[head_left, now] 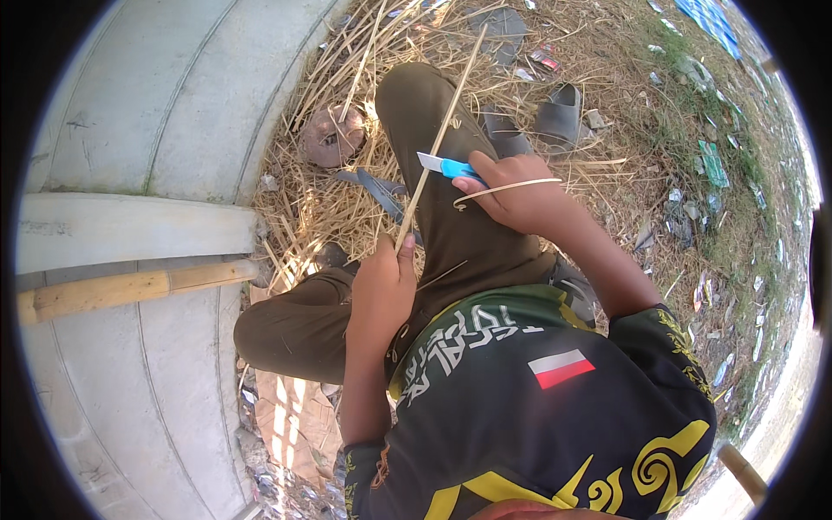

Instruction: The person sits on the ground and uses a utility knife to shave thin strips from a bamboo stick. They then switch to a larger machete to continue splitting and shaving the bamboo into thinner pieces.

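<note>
My right hand [518, 192] is closed around a blue utility knife [454, 168], its blade out and pointing left against a long thin bamboo strip [444, 130]. The lower end of that strip is pinched in my left hand [386, 279], and from there it slants up and away past my raised knee. A thin curled sliver [511, 189] lies across my right hand, reaching out on both sides. My legs, in brown trousers [459, 217], are folded under the work.
Straw-like shavings [303, 208] cover the ground on the left, around a round brown block [333, 137]. Grey sandals [559, 114] lie beyond my knee. A pale panelled wall [173, 113] with a bamboo pole [139, 291] stands at the left. Litter dots the grass at the right.
</note>
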Available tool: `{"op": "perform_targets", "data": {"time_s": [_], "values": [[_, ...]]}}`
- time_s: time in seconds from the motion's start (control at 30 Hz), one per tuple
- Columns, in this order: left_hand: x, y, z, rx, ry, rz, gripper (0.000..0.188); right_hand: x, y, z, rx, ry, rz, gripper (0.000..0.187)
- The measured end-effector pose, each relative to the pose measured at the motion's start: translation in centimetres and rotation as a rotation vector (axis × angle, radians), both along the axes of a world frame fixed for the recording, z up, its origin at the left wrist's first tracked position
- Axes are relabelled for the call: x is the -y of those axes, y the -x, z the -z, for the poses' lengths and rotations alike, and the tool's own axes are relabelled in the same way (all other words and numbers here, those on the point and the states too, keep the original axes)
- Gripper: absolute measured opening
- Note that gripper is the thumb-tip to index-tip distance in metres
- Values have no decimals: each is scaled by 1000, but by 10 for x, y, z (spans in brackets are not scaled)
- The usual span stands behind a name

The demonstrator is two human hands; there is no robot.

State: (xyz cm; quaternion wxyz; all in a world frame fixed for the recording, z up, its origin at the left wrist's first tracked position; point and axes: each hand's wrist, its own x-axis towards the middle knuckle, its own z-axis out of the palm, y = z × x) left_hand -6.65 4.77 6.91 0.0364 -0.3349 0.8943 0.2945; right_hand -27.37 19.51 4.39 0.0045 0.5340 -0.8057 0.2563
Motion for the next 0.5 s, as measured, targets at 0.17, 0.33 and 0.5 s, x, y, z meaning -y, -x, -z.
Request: {"op": "perform_targets", "data": {"time_s": [0.17, 0.33, 0.5], "values": [[6, 11, 1, 31, -131, 39, 48, 5, -2, -2, -16, -58, 40, 45], [-5, -3, -1, 6, -189, -30, 44, 9, -6, 6, -66, -21, 92, 45], [-24, -42, -1, 78, 63, -63, 38, 7, -15, 2, -64, -45, 125, 45]]}}
